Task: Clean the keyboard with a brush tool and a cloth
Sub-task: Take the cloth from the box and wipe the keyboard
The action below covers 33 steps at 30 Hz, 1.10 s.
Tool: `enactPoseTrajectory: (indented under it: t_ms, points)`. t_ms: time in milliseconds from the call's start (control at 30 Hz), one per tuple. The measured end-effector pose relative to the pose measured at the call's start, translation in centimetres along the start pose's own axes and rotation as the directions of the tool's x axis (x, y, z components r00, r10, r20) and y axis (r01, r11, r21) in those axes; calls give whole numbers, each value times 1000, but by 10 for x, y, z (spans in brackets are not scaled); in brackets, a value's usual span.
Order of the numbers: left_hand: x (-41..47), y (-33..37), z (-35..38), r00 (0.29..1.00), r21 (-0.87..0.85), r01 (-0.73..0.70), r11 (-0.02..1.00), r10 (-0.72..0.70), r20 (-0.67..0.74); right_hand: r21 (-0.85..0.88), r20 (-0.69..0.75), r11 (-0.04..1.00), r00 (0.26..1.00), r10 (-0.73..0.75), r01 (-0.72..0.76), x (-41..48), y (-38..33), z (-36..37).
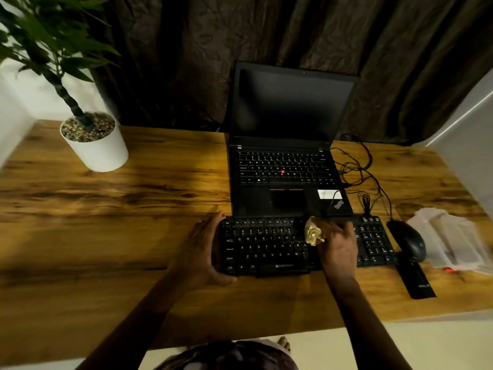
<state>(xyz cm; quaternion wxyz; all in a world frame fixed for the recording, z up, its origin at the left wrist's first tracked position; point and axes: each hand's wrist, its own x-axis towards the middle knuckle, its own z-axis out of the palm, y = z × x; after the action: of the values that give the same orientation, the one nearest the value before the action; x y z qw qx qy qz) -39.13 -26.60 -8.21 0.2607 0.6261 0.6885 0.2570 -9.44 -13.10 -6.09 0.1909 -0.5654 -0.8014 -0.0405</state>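
Left hand (201, 249), fingers curled, grips the left end of the keyboard (266, 248) near the front edge of the desk (106, 222); right hand (337, 249) pinches a bunched cloth (314, 232) on its middle keys; wiping seems underway; next, strokes rightward.

Bare forearms (149, 311), dark patterned garment (229, 356)
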Motion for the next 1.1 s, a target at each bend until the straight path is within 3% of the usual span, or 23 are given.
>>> enactPoseTrajectory:
  t_ms: [100,300,500,667,833,1100]
  points:
    - [0,-1,1,1000,4,10,1000,-10,8,12,-27,998,998,65,-65,1,-7,1]
    - [0,0,0,1000,6,23,1000,-23,13,29,-15,1000,1000,-7,8,-4,-8,1]
    - [0,-2,1,999,5,26,1000,-26,21,-13,-21,993,993,114,-114,1,3,-6]
    - [1,-3,2,1000,16,24,1000,-24,20,43,-43,999,999,26,-24,-8,-5,-4]
    - [1,-5,2,1000,27,19,999,-19,18,-21,-1,992,992,127,-127,-4,10,-5]
    - [0,-4,3,1000,13,22,1000,-22,15,102,-42,994,998,38,-33,-19,-7,-11]
